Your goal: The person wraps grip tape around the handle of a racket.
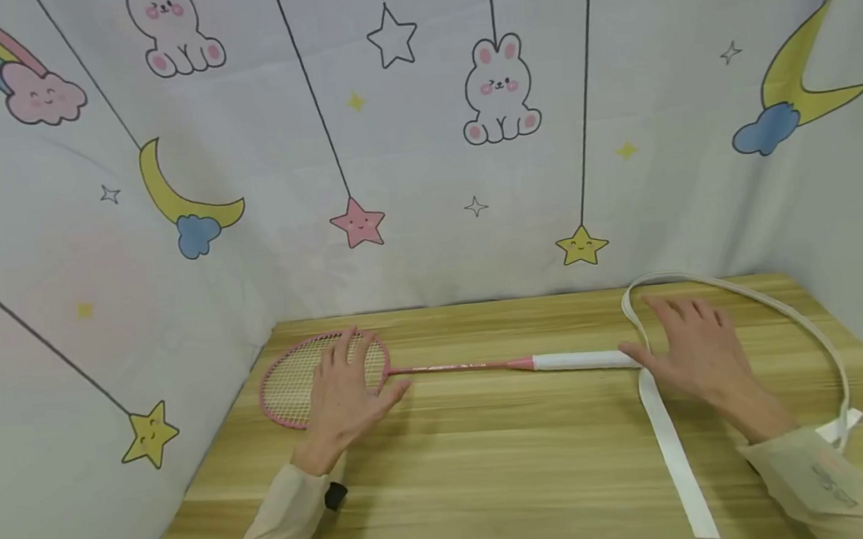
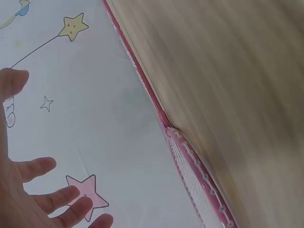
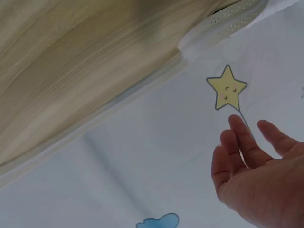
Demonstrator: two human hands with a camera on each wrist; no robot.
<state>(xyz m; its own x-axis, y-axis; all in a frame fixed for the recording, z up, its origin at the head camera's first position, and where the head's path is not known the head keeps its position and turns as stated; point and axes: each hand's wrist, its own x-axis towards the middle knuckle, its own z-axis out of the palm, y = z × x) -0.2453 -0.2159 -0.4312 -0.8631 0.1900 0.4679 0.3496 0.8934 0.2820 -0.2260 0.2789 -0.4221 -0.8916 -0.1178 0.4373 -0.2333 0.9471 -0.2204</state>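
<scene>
A pink badminton racket (image 1: 453, 368) lies across the wooden table, its strung head at the left and its white handle at the right. My left hand (image 1: 344, 397) is over the racket head with fingers spread; in the left wrist view the hand (image 2: 33, 194) holds nothing, and the racket frame (image 2: 202, 173) is to its right. Beside the handle's end is my right hand (image 1: 700, 355), fingers apart, above a white strap (image 1: 677, 453). The right wrist view shows the same hand (image 3: 261, 178) with nothing in it. Whether the thumb touches the handle, I cannot tell.
The strap loops round behind the right hand to a white end piece (image 1: 841, 424) at the right. A white cloth (image 1: 424, 161) printed with stars, moons and bunnies hangs behind the wooden table (image 1: 491, 482) and along its sides.
</scene>
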